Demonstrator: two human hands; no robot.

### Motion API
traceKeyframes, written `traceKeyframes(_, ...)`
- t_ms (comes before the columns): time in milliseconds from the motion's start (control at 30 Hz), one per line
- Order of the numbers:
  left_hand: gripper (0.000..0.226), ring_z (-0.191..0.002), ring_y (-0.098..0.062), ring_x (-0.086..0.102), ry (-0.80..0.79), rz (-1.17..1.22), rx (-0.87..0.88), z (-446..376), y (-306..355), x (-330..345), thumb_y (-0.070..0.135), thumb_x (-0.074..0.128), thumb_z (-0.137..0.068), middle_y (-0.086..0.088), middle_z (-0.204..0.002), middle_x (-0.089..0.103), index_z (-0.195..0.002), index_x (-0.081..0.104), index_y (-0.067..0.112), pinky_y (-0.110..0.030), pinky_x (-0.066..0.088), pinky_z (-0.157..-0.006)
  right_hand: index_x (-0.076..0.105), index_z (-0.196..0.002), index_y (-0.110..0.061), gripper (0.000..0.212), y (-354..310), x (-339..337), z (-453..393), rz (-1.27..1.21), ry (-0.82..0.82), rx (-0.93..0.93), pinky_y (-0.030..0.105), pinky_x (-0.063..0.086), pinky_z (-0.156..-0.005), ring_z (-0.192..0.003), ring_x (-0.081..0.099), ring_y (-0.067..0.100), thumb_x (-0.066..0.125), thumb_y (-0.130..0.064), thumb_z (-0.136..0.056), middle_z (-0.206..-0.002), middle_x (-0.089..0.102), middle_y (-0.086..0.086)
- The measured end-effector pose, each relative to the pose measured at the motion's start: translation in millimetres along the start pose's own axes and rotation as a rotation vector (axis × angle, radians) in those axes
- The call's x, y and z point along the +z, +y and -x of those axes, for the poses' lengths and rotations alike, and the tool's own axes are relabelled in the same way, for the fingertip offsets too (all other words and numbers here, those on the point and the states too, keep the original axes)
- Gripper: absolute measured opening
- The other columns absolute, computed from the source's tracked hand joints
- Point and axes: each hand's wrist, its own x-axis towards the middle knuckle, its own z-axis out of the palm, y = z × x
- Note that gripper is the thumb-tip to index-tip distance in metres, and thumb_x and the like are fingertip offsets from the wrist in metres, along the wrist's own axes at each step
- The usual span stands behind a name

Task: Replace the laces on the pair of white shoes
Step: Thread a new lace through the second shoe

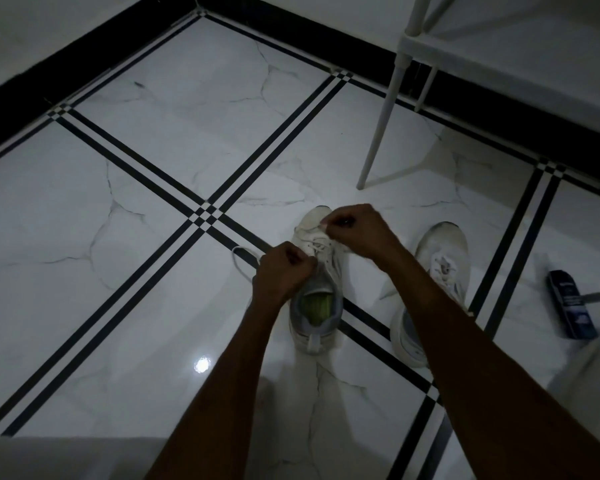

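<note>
The task looked barely begun: the right shoe [442,271] at 3 o'clock stood laced and untouched, while the left shoe [317,282] lay under both hands, the right hand [355,230] pinching lace near its toe, the left hand [283,273] gripping the lace [241,261] trailing toward 9 o'clock.

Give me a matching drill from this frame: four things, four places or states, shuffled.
Things:
1. left shoe
2. right shoe
3. dark box
4. chair leg

States:
A. lying on the floor at far right
B. standing on the tile beyond the shoes
C. both hands working at its laces
D. untouched, partly hidden by the right forearm

Pairs: 1-C, 2-D, 3-A, 4-B
</note>
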Motion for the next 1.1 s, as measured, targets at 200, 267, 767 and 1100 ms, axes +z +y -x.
traceKeyframes(200,0.038,-0.085,-0.011,0.062,0.016,-0.010,0.105,1,2,9,0.037,0.082,-0.080,0.003,-0.095,0.066,-0.107,0.066,0.015,-0.016,0.047,-0.068,0.081,-0.090,-0.013,0.010,3,17,4,0.233,-0.012,-0.027,0.017,0.051,-0.085,-0.091,0.069,0.013,0.077,-0.013,-0.081,-0.095,0.077,0.003)
traceKeyframes(267,0.042,-0.080,-0.009,0.063,0.023,-0.010,0.119,-2,1,7,0.035,0.083,-0.080,0.003,-0.091,0.068,-0.111,0.068,0.012,-0.009,0.044,-0.065,0.080,-0.087,-0.011,0.008,7,19,4,0.245,-0.003,-0.027,0.016,0.050,-0.084,-0.089,0.069,0.014,0.076,-0.013,-0.082,-0.092,0.077,0.003)
traceKeyframes(767,0.017,-0.071,0.004,0.066,0.113,0.040,0.194,-1,-4,7,0.031,0.074,-0.088,0.005,-0.082,0.076,-0.091,0.081,0.016,-0.004,0.048,-0.066,0.079,-0.082,-0.008,0.007,21,18,10,0.207,-0.002,0.070,0.032,0.058,-0.078,-0.082,0.071,0.019,0.076,-0.014,-0.079,-0.083,0.075,0.006)
traceKeyframes(1100,0.021,-0.058,0.003,0.060,0.077,0.134,0.146,0,-7,10,0.027,0.067,-0.094,0.008,-0.067,0.068,-0.081,0.077,0.014,-0.009,0.042,-0.055,0.081,-0.086,-0.011,0.008,17,19,11,0.220,-0.069,0.093,0.000,0.041,-0.058,-0.073,0.062,0.005,0.077,-0.013,-0.079,-0.085,0.076,0.004)
